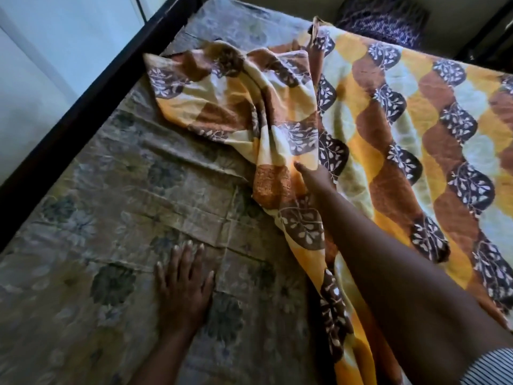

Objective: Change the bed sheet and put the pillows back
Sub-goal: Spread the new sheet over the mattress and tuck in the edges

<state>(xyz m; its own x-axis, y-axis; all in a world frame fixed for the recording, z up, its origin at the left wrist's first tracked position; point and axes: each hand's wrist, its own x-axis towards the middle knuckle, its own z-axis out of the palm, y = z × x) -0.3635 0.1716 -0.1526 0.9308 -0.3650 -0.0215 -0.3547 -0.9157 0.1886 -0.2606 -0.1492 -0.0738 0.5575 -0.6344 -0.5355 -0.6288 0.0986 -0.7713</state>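
**Step in hand:** spreading the fresh sheet (402, 129) over the mattress (111, 218).

**Position of the sheet:** it lies flat over the right half of the bed. Its free portion is bunched in a loose heap towards the middle, and the near-left mattress is bare.

**Hands:**
- The right hand (315, 177) is at the bunched fold, thumb on top and fingers hidden under the cloth. It is judged to be pinching the sheet.
- The left hand (183, 276) rests flat on the bare mattress, fingers spread, holding nothing.

**Next move, as a judgement:** draw the bunched portion leftward to the dark bed frame (83, 107), then smooth it.

**Pillows:** none shows on the bed. A dark patterned bundle (380, 20) beyond the far edge cannot be identified.
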